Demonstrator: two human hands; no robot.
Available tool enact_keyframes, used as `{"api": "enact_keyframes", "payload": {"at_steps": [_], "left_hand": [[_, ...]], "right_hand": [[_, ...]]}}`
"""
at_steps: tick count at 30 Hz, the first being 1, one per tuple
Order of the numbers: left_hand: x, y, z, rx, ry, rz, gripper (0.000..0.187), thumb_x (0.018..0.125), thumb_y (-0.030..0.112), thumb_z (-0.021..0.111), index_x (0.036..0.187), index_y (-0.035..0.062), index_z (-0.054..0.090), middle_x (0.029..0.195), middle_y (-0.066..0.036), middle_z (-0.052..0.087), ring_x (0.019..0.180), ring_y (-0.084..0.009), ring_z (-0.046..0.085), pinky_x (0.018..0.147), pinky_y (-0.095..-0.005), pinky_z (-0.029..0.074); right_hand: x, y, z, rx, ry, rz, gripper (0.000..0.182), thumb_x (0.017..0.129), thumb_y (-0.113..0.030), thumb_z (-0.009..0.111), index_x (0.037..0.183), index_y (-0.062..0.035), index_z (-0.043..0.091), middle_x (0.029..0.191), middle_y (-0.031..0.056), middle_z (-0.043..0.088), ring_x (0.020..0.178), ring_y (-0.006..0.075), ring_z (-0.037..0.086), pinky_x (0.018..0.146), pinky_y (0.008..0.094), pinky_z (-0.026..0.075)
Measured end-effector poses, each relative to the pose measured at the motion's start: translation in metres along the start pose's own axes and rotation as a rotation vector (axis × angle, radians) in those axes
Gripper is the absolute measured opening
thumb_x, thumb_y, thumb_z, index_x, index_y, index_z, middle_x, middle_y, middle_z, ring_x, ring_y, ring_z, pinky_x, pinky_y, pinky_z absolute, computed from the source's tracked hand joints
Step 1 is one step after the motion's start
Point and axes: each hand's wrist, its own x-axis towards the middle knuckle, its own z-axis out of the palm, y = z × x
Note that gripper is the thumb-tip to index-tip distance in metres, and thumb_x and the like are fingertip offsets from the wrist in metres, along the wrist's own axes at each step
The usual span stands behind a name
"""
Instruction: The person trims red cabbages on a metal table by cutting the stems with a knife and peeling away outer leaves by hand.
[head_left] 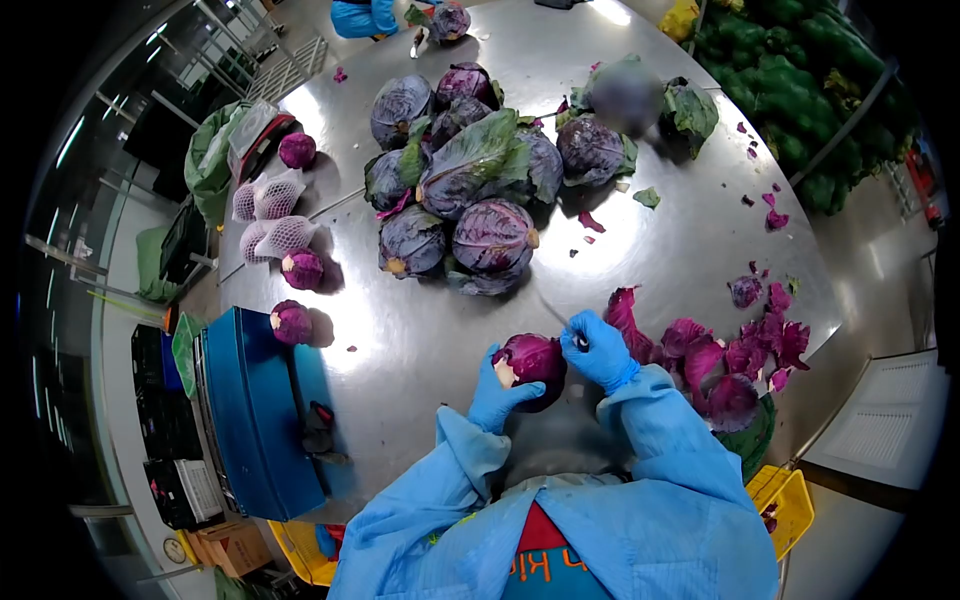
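Note:
A trimmed purple cabbage [535,368] sits in my left hand [500,395], gloved in blue, with the fingers and thumb round its left side and its pale stem end facing left. My right hand [597,350], also in a blue glove, is closed on the handle of a knife [553,311], just right of the cabbage. The thin blade points up and left over the table. Beyond my hands lies a pile of untrimmed purple cabbages [490,236] with some green outer leaves. Loose purple leaves [690,350] lie to the right of my right hand.
Several trimmed cabbages [291,322] and net-wrapped ones [284,236] line the left of the steel table [400,360]. A blue bin [250,400] stands at the left edge. Yellow crates [790,508] flank my body. Another person's blue clothing [362,18] shows at the far edge.

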Motion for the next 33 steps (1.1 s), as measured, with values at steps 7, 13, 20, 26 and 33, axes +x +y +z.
{"api": "enact_keyframes", "payload": {"at_steps": [7, 13, 20, 26, 33], "left_hand": [[0.0, 0.015, -0.001, -0.156, -0.018, 0.03, 0.091, 0.054, 0.012, 0.088, 0.131, -0.0009, 0.04, 0.121, -0.012, 0.054, 0.11, -0.0238, 0.056, 0.097, -0.0353, 0.045], [-0.014, 0.016, -0.016, -0.694, -0.043, -0.153, 0.07, 0.072, 0.015, 0.072, 0.134, 0.0019, 0.041, 0.129, -0.016, 0.053, 0.119, -0.0292, 0.053, 0.103, -0.045, 0.043], [-0.032, 0.03, -0.014, -0.683, -0.005, -0.179, 0.074, 0.072, 0.015, 0.075, 0.136, 0.0027, 0.038, 0.131, -0.016, 0.05, 0.121, -0.0315, 0.05, 0.105, -0.0441, 0.04], [-0.029, 0.037, 0.001, 0.631, -0.146, 0.202, 0.122, 0.049, 0.032, 0.093, 0.141, -0.0053, 0.023, 0.135, -0.021, 0.041, 0.124, -0.0321, 0.044, 0.103, -0.0381, 0.039], [-0.037, 0.053, 0.02, 0.667, 0.006, -0.146, 0.128, 0.049, 0.045, 0.091, 0.143, -0.0056, 0.02, 0.138, -0.027, 0.035, 0.125, -0.0384, 0.039, 0.106, -0.0438, 0.033]], "right_hand": [[0.011, 0.005, 0.021, 0.11, -0.067, -0.065, 0.027, 0.088, -0.028, 0.063, 0.106, -0.0079, 0.062, 0.089, 0.0125, 0.057, 0.081, 0.0295, 0.059, 0.068, 0.0383, 0.048], [-0.004, 0.08, 0.001, -0.431, 0.238, 0.137, 0.02, 0.089, -0.033, 0.058, 0.091, -0.0127, 0.059, 0.09, 0.0141, 0.058, 0.079, 0.0357, 0.06, 0.069, 0.0444, 0.049], [-0.136, 0.123, -0.101, -0.276, 0.211, 0.423, 0.026, 0.083, -0.028, 0.068, 0.101, -0.0085, 0.066, 0.086, 0.01, 0.06, 0.08, 0.0271, 0.06, 0.075, 0.035, 0.048], [-0.138, 0.056, -0.097, -0.288, 0.438, 0.363, 0.037, 0.083, -0.018, 0.068, 0.119, -0.0128, 0.061, 0.09, 0.0061, 0.058, 0.075, 0.019, 0.058, 0.069, 0.0314, 0.049], [-0.084, 0.003, 0.023, 0.697, 0.248, 0.664, 0.041, 0.084, -0.028, 0.071, 0.117, -0.0054, 0.06, 0.078, -0.001, 0.057, 0.059, 0.0053, 0.049, 0.049, 0.0211, 0.041]]}}
